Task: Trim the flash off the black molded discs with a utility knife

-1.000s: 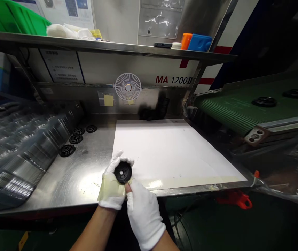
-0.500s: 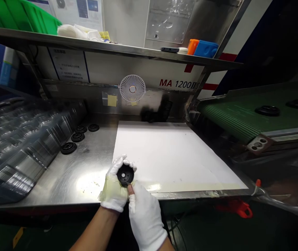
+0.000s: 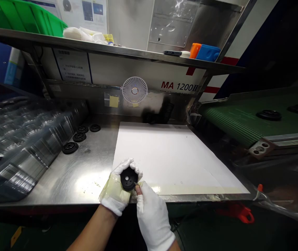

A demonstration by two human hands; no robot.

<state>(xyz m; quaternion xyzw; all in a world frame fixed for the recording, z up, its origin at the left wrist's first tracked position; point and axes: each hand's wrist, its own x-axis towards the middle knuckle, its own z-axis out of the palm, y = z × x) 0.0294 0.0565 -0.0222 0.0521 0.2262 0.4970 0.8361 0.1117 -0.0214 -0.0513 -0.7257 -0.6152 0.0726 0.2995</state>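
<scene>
My left hand [image 3: 116, 190], in a white glove wrapped with yellowish tape, is closed round a small black round part [image 3: 128, 179] with holes in its face, held just above the steel bench's [image 3: 68, 177] front edge. My right hand [image 3: 153, 218], also in a white glove, pinches a thin tool whose tip touches the part's lower right rim; the tool is too small to name. Both hands sit at the near left corner of a white sheet [image 3: 172, 157].
Three black ribbed discs [image 3: 70, 147] lie in a row at the bench's back left, beside clear plastic trays [image 3: 13, 139]. A green conveyor [image 3: 243, 115] on the right carries more black discs [image 3: 268, 114]. A small white fan [image 3: 134, 90] hangs on the back panel under a shelf.
My hands and the part have shifted slightly right and toward me; the part has turned a little in my left hand. The camera has drifted, and the bench items stay put.
</scene>
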